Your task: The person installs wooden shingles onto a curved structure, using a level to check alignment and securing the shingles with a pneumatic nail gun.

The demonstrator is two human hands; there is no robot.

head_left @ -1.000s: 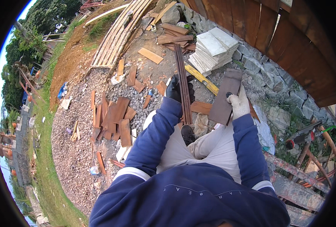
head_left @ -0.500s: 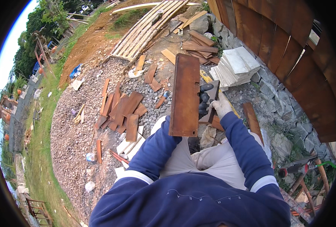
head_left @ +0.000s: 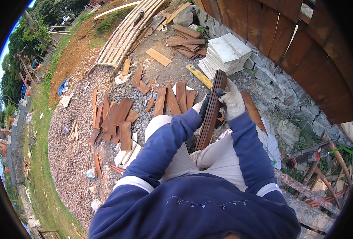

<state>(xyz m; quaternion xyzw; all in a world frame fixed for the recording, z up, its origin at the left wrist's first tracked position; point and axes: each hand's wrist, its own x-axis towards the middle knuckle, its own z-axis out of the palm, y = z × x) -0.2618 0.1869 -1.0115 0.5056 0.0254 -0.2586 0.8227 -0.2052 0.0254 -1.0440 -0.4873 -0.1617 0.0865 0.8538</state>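
Both my hands hold a stack of dark brown wooden boards (head_left: 213,115) above my lap, tilted with the long edges turned up. The edges show as parallel lines. My left hand (head_left: 202,106), gloved with dark fingers, closes on the left side of the stack, its fingertips partly hidden. My right hand (head_left: 233,101), in a whitish glove with dark fingertips, grips the right side near the upper end. Just beyond the stack, a yellow spirit level (head_left: 199,76) lies on the ground. Several loose brown boards (head_left: 172,100) lie left of my left hand.
A pile of brown wood pieces (head_left: 115,119) lies on gravel (head_left: 71,147) to the left. White tiles (head_left: 226,49) are stacked beyond my hands, near a stone wall (head_left: 280,83) and brown panel fence (head_left: 260,32). A red-and-black tool (head_left: 304,158) lies at right.
The boards have turned from showing a broad flat face to showing their edges, and moved right. My left hand now shows beside them. My view has shifted, uncovering boards on the ground.
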